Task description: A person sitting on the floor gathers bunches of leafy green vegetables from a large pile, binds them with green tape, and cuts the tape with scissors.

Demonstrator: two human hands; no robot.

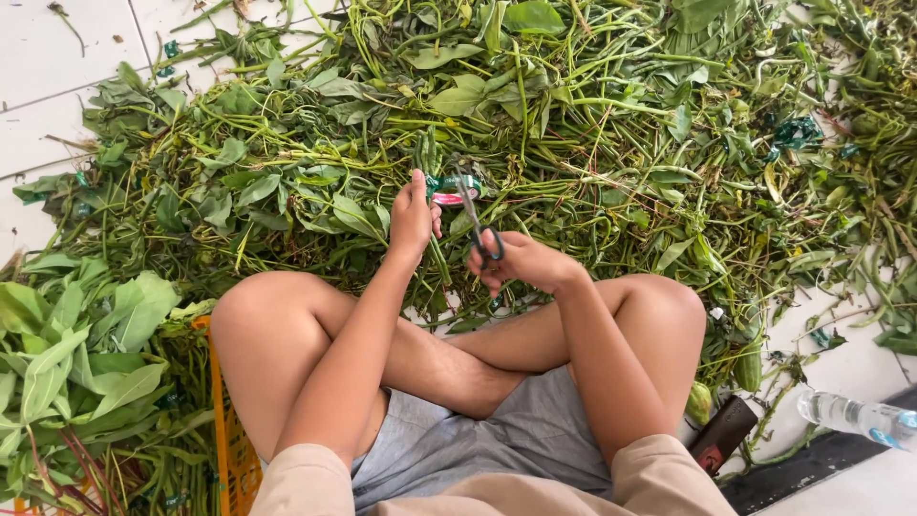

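Note:
My left hand (413,220) grips a small bundle of green stems (427,158) bound by a red and green band (449,190). My right hand (523,262) holds dark scissors (475,222), fingers through the handles, with the blades pointing up at the band. Both hands are raised above my crossed bare legs (296,344), close together, in front of a big heap of cut green stems and leaves (592,124) spread over the white tiled floor (48,67).
An orange plastic crate (229,440) filled with leafy greens (76,363) stands at my left knee. At the right lie a clear plastic bottle (860,417) and a dark brown flat object (723,433). Loose stems trail along the right side.

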